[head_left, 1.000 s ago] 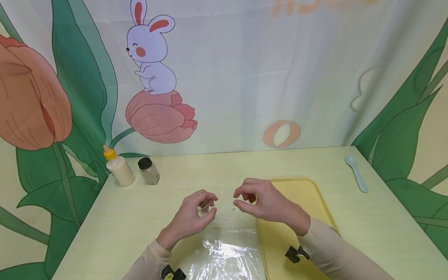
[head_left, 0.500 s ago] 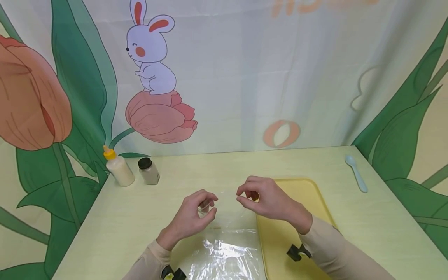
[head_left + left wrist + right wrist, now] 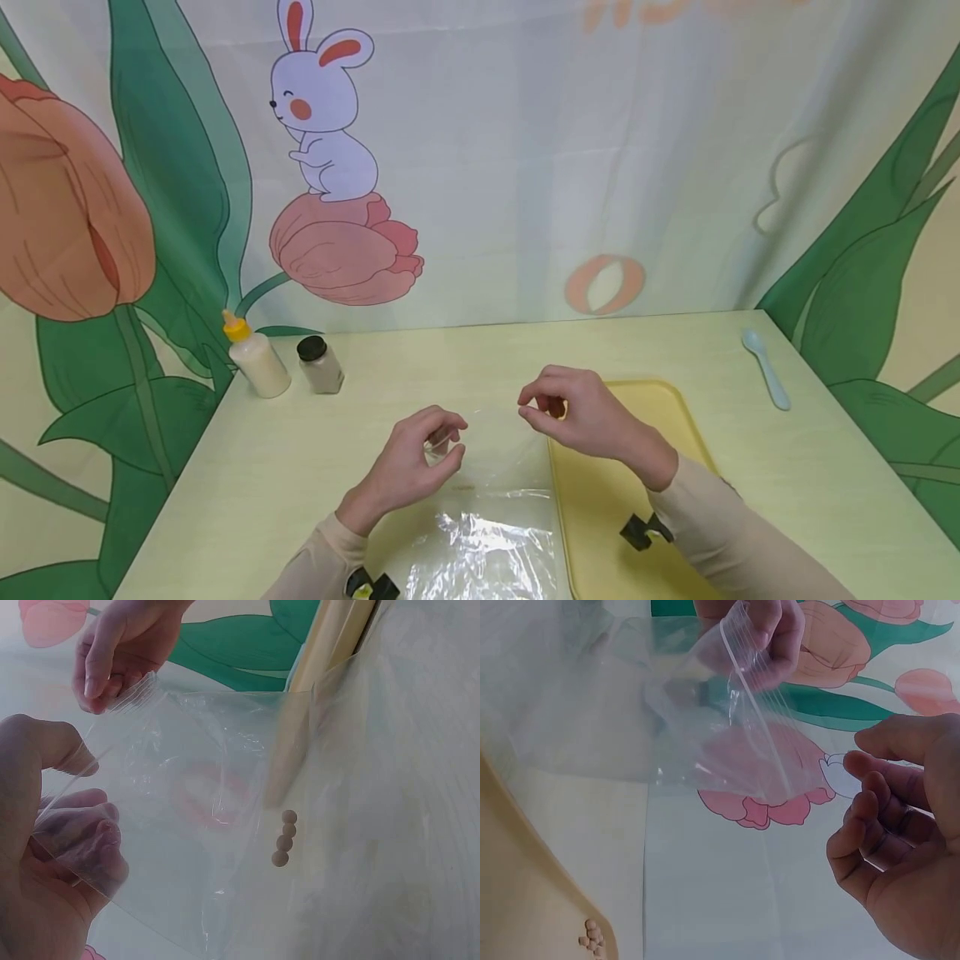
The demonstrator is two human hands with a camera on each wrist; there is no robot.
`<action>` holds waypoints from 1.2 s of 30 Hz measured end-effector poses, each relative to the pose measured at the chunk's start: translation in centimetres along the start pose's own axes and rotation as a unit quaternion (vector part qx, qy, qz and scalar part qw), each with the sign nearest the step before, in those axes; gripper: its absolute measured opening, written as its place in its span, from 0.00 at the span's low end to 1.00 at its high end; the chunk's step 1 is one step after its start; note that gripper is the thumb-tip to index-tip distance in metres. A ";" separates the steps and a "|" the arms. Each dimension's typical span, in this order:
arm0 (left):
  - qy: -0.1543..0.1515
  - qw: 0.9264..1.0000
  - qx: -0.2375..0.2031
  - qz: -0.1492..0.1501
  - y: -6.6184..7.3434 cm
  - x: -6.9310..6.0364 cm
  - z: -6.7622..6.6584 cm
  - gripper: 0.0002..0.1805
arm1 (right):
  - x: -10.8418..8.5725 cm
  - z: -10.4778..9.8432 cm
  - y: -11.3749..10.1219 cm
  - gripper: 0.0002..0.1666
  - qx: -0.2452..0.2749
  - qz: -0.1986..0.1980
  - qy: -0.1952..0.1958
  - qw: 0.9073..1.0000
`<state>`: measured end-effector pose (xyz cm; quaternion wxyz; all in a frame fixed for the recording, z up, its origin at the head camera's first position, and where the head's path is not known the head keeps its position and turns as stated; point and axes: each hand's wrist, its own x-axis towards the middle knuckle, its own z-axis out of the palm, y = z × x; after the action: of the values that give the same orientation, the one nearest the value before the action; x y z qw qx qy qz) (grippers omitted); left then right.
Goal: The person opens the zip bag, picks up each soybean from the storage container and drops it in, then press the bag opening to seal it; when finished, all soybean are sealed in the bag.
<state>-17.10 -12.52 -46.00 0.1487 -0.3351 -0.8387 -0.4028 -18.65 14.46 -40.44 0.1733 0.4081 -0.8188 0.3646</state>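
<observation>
A clear zip bag [image 3: 487,533] lies towards me on the table, with its mouth end raised between my hands. My left hand [image 3: 408,458] holds the lip beside the mouth, and in the left wrist view its curled fingers [image 3: 97,832] show through the plastic. My right hand [image 3: 581,412] hovers over the far end of the yellow tray [image 3: 618,508]. Its fingers [image 3: 881,825] are loosely curled, apart from the zip edge in the right wrist view, with nothing visible between them. A short row of brown beads [image 3: 284,838] shows through the bag; whether inside or under it I cannot tell.
Several more small brown pieces [image 3: 592,941] lie in a corner of the tray. At the back left stand a bottle with a yellow nozzle [image 3: 258,362] and a black-capped jar [image 3: 321,367]. A pale blue spoon [image 3: 767,367] lies at the right. A printed curtain [image 3: 480,167] hangs behind.
My right hand has moved right and slightly up from the bag's mouth, its thumb and forefinger drawing closer. A tiny speck below it one second ago is gone. My left hand stays put.
</observation>
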 end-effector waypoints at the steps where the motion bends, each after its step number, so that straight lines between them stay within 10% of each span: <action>1: 0.000 1.000 0.001 0.001 0.0 0.0 0.0 0.11 | 0.0 0.0 0.2 0.05 -0.001 0.000 0.002 1.000; 36: 0.003 1.000 -0.004 0.000 -0.2 -0.3 0.3 0.11 | -1.1 0.7 7.0 0.04 -0.042 0.165 -0.019 0.985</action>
<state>-17.02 -12.54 -46.45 0.1494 -0.3349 -0.8364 -0.4073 -23.50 17.32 -44.77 0.1117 0.2664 -0.8926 0.3460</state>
